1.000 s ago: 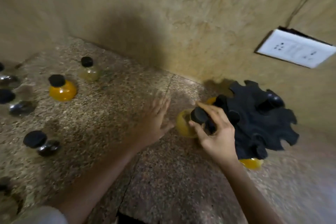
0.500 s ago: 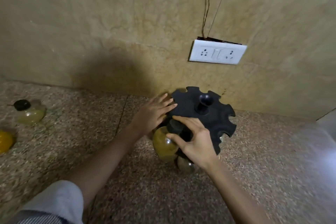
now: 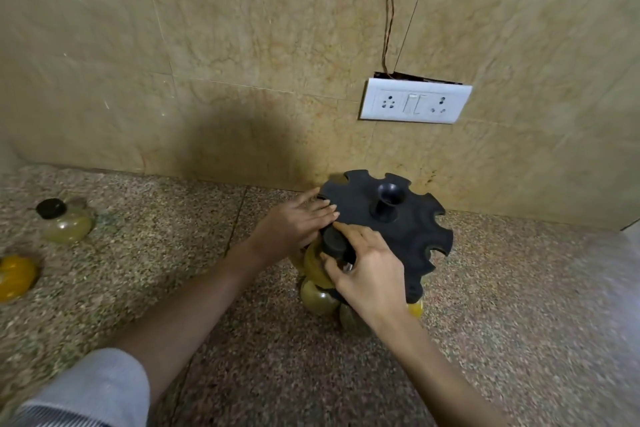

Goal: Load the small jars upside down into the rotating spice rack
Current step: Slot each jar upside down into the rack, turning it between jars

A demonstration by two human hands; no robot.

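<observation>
The black rotating spice rack stands on the granite counter near the wall, with notched slots round its top disc and a central knob. My right hand grips a small jar with yellow-brown contents by its black cap, at the rack's near-left edge. My left hand rests flat on the rack's left rim, fingers spread. Below the disc hang other jars, one of them orange. Whether the held jar sits in a slot is hidden by my fingers.
On the counter at far left stand a pale yellow-green jar with a black cap and an orange jar. A white switch and socket plate is on the tiled wall behind the rack, with a wire running up from it.
The view swung right, bringing the rack to the centre. My left hand went from hovering over the counter to resting on the rack's rim. My right hand stays on the jar at the rack's edge.
</observation>
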